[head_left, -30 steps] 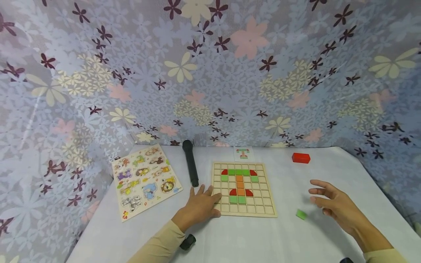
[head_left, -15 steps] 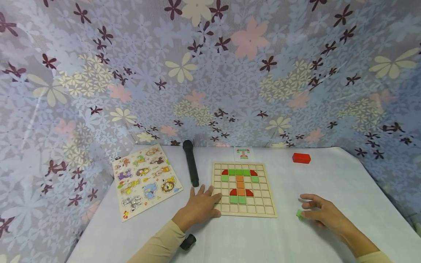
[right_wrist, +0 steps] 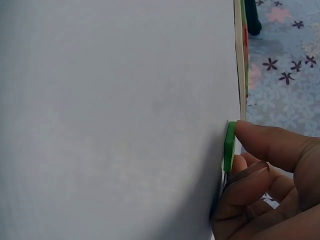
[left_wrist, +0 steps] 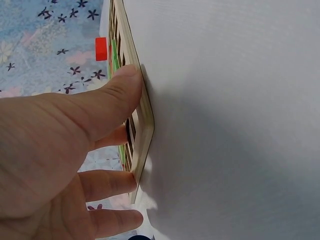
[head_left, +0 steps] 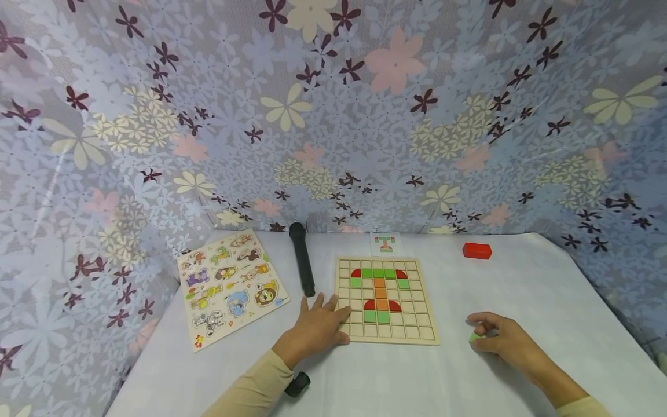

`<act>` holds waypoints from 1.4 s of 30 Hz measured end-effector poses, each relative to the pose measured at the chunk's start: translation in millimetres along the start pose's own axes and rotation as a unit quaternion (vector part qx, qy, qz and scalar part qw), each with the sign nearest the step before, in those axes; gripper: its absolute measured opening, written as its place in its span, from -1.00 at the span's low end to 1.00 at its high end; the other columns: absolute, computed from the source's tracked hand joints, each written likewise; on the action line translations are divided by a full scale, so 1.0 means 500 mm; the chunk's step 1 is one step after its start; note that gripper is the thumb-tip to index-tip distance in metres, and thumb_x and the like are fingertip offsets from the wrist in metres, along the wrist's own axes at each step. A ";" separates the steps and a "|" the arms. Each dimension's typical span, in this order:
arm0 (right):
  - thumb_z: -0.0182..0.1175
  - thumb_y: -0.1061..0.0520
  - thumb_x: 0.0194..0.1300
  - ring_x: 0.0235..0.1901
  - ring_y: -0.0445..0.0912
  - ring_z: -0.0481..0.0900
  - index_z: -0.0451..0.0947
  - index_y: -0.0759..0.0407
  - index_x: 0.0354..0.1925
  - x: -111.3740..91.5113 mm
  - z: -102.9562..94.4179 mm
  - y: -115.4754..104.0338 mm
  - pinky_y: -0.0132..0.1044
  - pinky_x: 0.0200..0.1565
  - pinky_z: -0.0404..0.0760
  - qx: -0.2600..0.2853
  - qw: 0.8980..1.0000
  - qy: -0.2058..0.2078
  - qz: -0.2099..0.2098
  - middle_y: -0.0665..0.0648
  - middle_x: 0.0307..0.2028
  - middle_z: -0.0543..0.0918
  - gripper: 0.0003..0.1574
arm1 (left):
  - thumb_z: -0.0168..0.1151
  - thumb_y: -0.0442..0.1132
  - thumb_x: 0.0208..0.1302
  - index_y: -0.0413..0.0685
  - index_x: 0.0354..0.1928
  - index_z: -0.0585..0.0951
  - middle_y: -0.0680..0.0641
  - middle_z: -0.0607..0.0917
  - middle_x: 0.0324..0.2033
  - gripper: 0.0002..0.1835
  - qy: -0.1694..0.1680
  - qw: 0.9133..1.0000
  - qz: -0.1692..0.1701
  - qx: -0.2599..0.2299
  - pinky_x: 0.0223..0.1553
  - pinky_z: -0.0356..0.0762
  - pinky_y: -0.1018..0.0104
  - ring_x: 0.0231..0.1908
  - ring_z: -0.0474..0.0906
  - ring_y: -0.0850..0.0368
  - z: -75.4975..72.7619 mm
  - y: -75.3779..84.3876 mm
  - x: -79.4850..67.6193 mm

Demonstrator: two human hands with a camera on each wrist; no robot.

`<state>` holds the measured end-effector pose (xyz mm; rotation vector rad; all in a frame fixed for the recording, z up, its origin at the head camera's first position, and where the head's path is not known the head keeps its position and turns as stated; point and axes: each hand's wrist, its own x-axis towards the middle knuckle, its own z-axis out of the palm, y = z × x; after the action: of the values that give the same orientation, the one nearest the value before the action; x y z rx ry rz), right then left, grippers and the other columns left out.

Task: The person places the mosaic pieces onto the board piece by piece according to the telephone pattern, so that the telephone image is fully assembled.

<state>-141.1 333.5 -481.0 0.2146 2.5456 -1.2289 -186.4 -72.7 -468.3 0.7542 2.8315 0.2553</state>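
A wooden grid board [head_left: 411, 332] lies on the white table, with red, green and orange tiles set in some of its squares. My left hand [head_left: 319, 325] rests at its left edge, fingers spread; in the left wrist view the thumb [left_wrist: 120, 87] lies along the frame. To the right of the board, my right hand [head_left: 508, 343] pinches a small green square tile [right_wrist: 229, 146] between thumb and fingers, close over the cloth. The fingers partly cover the tile in the head view.
A picture card [head_left: 386, 244] with a similar pattern lies behind the board. A red block [head_left: 476, 251] stands at the back right. Left of the board are a black microphone [head_left: 302, 260] and an animal puzzle board [head_left: 276, 299]. A patterned cloth wall [head_left: 333, 145] rises behind the table.
My right hand has come down and to the left onto the green tile, and its fingers have closed on it. The left hand has stayed in place.
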 end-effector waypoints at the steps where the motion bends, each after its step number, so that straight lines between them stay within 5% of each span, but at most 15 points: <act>1: 0.45 0.12 0.17 -0.22 -0.06 0.44 0.45 0.30 0.29 0.001 0.001 -0.001 -0.25 -0.39 0.51 -0.005 1.000 0.002 -0.001 0.15 -0.09 0.55 -0.23 | 0.38 0.20 0.22 0.19 0.41 0.51 -0.23 0.40 0.45 -0.28 -0.001 1.000 -0.001 0.000 0.34 0.09 -0.49 0.45 0.22 -0.40 0.000 0.000 0.000; 14: 0.51 0.06 0.12 -0.08 0.02 0.50 0.56 0.21 0.18 0.001 0.012 -0.012 -0.08 -0.08 0.52 -0.088 0.996 0.006 -0.005 0.13 -0.12 0.60 -0.32 | 0.38 0.21 0.21 0.21 0.41 0.50 -0.21 0.39 0.46 -0.27 -0.002 1.000 -0.005 -0.002 0.35 0.07 -0.51 0.46 0.21 -0.40 0.005 -0.001 0.000; 24: 0.48 0.05 0.17 -0.16 -0.06 0.53 0.66 0.18 -0.06 -0.001 0.015 -0.010 -0.10 -0.14 0.54 -0.128 0.992 0.015 -0.010 0.02 -0.22 0.64 -0.60 | 0.38 0.20 0.22 0.20 0.41 0.51 -0.22 0.40 0.45 -0.28 -0.002 1.000 -0.004 0.000 0.35 0.07 -0.49 0.45 0.23 -0.39 0.001 0.000 0.000; 33: 0.51 -0.01 0.14 -0.15 -0.02 0.57 0.61 0.24 0.00 -0.006 0.009 -0.014 -0.02 -0.09 0.54 -0.141 0.989 0.029 -0.018 0.06 -0.21 0.65 -0.45 | 0.37 0.21 0.22 0.21 0.41 0.50 -0.22 0.39 0.46 -0.28 0.000 1.000 -0.003 0.003 0.35 0.07 -0.49 0.46 0.22 -0.39 0.003 -0.001 0.001; 42: 0.52 0.02 0.13 -0.20 -0.04 0.56 0.59 0.23 -0.12 -0.003 0.016 -0.016 -0.06 -0.14 0.56 -0.149 0.988 0.025 -0.012 0.06 -0.25 0.65 -0.54 | 0.38 0.20 0.21 0.21 0.40 0.51 -0.22 0.41 0.44 -0.28 0.006 1.000 -0.002 0.006 0.34 0.10 -0.50 0.45 0.24 -0.39 0.004 0.000 0.000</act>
<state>-140.0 322.5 -479.3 0.1478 2.7411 -0.8431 -185.8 -72.4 -470.2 0.7522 2.8487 0.2440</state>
